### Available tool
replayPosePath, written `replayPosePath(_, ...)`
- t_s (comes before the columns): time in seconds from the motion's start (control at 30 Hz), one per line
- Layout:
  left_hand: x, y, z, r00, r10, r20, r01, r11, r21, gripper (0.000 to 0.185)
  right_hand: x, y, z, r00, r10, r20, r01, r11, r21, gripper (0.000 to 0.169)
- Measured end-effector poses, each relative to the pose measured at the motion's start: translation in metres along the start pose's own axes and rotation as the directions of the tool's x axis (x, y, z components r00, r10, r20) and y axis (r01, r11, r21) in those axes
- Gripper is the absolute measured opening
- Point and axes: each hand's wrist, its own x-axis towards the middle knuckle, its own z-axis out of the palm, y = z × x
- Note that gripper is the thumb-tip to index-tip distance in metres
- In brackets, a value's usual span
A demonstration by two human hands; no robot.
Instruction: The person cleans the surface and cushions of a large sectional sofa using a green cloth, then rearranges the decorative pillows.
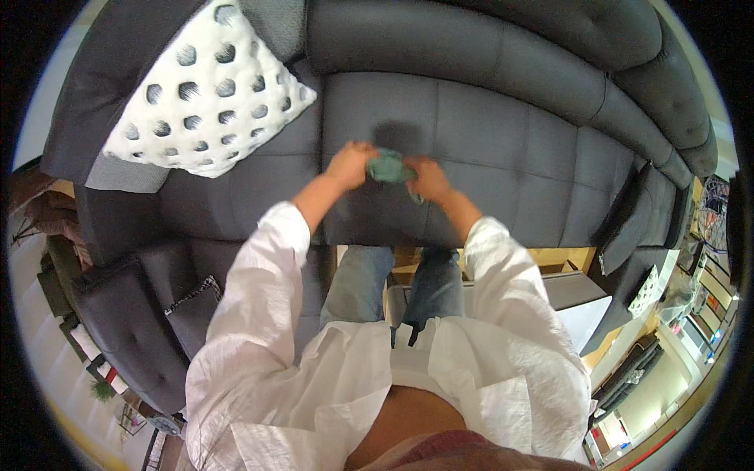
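Note:
Between my two hands is a small, crumpled green cloth, blurred by motion. My left hand grips its left end, fingers closed over the edge. On the other side, my right hand holds the right end, and a loose bit of the fabric hangs below the fingers. The cloth is above the seat of a dark grey sofa, with a shadow on the cushion just behind it. What kind of cloth item it is, I cannot tell.
A white cushion with dark spots leans in the sofa's left corner, over a grey cushion. Dark cushions lie at the right end. By my legs at the right stands a low table with a white side.

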Motion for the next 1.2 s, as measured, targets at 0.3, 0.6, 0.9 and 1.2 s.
replayPosePath(0.3,0.137,-0.097,-0.174,0.9,-0.026,-0.434,0.191,0.92,0.341,0.041,0.201,-0.113,-0.128,0.797,-0.456,-0.396,0.23,0.836,-0.499,0.056)
replayPosePath(0.6,0.231,-0.153,-0.2,0.89,0.034,-0.455,0.175,0.896,0.409,0.03,0.297,-0.108,-0.185,0.817,-0.442,-0.372,0.108,0.749,-0.654,0.031)
replayPosePath(0.9,0.275,-0.166,-0.157,0.882,-0.016,-0.471,0.255,0.856,0.449,0.036,0.343,-0.069,-0.155,0.619,-0.55,-0.561,0.085,0.757,-0.648,0.028)
replayPosePath(1.2,0.309,-0.106,-0.132,0.844,0.061,-0.533,0.25,0.834,0.491,0.037,0.298,-0.034,-0.197,0.619,-0.459,-0.637,0.042,0.829,-0.557,0.026)
